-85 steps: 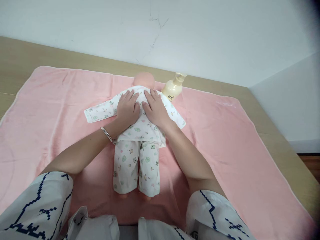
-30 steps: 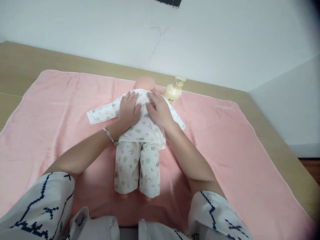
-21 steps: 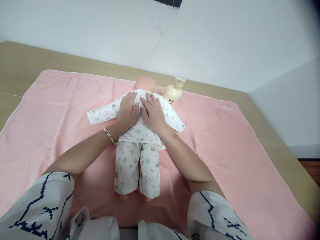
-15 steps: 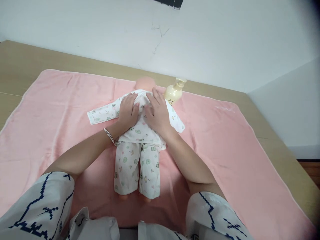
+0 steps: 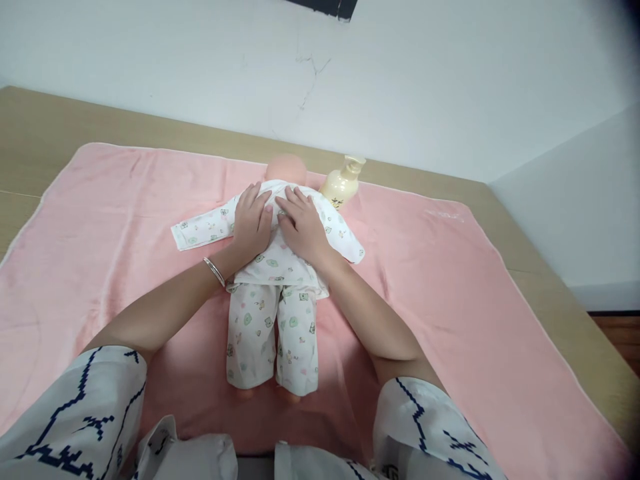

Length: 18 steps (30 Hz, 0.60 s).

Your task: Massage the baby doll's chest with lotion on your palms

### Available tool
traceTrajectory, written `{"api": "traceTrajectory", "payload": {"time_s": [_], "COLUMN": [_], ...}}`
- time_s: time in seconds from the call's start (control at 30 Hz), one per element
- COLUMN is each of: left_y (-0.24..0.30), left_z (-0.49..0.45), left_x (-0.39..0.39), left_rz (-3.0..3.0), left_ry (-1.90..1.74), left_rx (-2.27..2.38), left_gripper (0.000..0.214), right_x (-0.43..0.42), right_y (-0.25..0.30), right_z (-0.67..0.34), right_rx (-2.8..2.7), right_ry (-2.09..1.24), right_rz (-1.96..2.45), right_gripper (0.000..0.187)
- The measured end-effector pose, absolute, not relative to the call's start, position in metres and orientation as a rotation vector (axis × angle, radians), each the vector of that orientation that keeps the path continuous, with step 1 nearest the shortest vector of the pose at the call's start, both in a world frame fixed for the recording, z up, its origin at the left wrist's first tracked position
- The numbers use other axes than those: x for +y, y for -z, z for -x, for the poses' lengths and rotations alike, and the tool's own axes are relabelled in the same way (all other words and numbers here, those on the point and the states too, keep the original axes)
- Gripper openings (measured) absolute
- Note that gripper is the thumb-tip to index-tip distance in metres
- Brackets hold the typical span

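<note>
The doll lies on the blanket, apparently face down, its head close to the counter's back edge and its legs towards the near side. It wears a white printed shirt and matching trousers; the sleeves spread towards the counter's left and right sides.

Both hands rest flat on the upper part of the shirt, side by side, thumbs inward. The left hand has its fingers slightly apart, and so has the right hand; neither grip is curled round anything. How hard they press cannot be told.

A bottle stands just beyond the sleeve by the right hand, near the back edge; whether it touches the sleeve is unclear. The blanket leaves strips of counter bare along the back and right edges, and a wall rises behind.

Uneven pressure could skew the doll, since the blanket beneath looks soft and already creased. A forward push could ruck the shirt towards the head. An outward slip of the right hand might tip the bottle against the wall.
</note>
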<state>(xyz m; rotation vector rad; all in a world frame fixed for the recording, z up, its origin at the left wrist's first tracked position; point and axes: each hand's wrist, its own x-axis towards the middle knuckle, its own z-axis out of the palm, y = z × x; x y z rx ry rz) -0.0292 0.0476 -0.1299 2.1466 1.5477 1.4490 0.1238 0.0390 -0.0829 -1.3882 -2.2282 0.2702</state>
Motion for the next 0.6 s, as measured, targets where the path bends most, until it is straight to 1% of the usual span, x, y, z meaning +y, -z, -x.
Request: {"api": "traceTrajectory", "payload": {"time_s": [0.13, 0.3, 0.4, 0.47, 0.6], "left_y": [0.13, 0.123, 0.113, 0.105, 0.082], "left_z": [0.028, 0.026, 0.024, 0.018, -0.01], "left_x": [0.052, 0.055, 0.046, 0.034, 0.021], "left_rz": [-2.185, -2.306, -2.297, -2.302, -2.33], "left_ry": [-1.412, -1.113, -1.007, -0.973, -0.997], "left_rx": [1.582, 1.623, 1.651, 1.636, 1.457], "left_gripper": [0.067, 0.054, 0.05, 0.05, 0.06], "right_x": [0.043, 0.05, 0.054, 0.055, 0.059], "right_y": [0.083, 0.088, 0.079, 0.066, 0.042], "right_z": [-0.127, -0.129, -0.138, -0.151, -0.181], "right_rx": [-2.144, -2.266, -2.207, -2.107, -1.926], "right_ry": [-0.245, -0.214, -0.179, -0.133, 0.028], "right_rz": [1.389, 1.391, 1.391, 1.402, 1.402], "right_gripper": [0.048, 0.049, 0.052, 0.054, 0.06]}}
